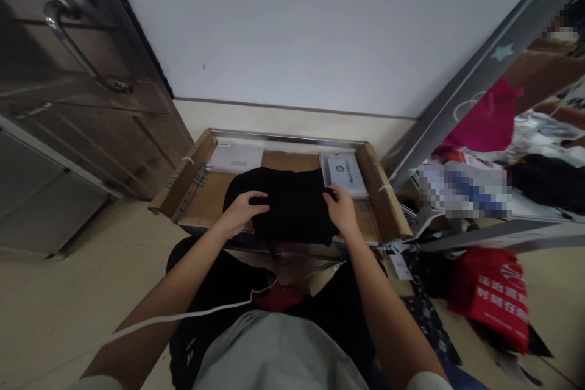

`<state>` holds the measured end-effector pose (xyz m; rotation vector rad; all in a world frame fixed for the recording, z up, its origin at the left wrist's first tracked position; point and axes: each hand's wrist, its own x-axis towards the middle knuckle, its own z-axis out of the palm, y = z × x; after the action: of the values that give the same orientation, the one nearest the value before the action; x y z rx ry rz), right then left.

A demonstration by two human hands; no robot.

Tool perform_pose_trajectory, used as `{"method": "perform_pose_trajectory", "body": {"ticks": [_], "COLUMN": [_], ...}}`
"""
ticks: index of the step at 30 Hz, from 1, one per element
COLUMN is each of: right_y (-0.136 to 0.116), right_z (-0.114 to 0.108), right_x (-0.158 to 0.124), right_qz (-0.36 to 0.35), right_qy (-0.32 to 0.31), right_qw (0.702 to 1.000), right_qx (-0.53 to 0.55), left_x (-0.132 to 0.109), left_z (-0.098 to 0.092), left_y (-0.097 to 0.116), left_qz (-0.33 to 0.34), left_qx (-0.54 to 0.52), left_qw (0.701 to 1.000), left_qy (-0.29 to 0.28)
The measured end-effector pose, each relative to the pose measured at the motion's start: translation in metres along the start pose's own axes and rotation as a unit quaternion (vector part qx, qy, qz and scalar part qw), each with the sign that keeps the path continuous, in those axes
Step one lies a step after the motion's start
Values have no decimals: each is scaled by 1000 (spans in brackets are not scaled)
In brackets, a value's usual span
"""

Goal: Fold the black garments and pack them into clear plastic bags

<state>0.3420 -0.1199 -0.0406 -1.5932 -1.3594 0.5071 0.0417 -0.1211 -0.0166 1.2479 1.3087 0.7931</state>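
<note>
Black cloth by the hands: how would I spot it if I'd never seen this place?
Below the big white wall is a low surface covered in brown cardboard. On its front middle part, between the left hand and right hand, lies the black cloth. Unlike the pale packets behind it, it's dark, soft-looking and touched by both hands.

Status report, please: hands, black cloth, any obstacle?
Left hand, right hand: both on black cloth, at opposite sides. Cloth lies over cardboard. Nothing blocking hands; white cable crosses left forearm.

left: door handle [75,53] | right: pink fabric [489,119] | lower right: red bag [491,295]
</note>
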Motion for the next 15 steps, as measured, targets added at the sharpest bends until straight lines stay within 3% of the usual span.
{"method": "perform_pose_trajectory", "body": {"ticks": [4, 15], "right_y": [2, -4], "right_z": [3, 3], "right_x": [-12, -26], "right_qz": [-14, -19], "right_qy": [-37, -47], "right_qw": [997, 989], "right_qx": [-67, -138], "left_x": [-9, -13], "left_z": [-1, -6], "left_y": [-12, -9], "left_qz": [1, 83], "left_qx": [31, 181], "left_qw": [999, 979], "left_qy": [9, 35]}}
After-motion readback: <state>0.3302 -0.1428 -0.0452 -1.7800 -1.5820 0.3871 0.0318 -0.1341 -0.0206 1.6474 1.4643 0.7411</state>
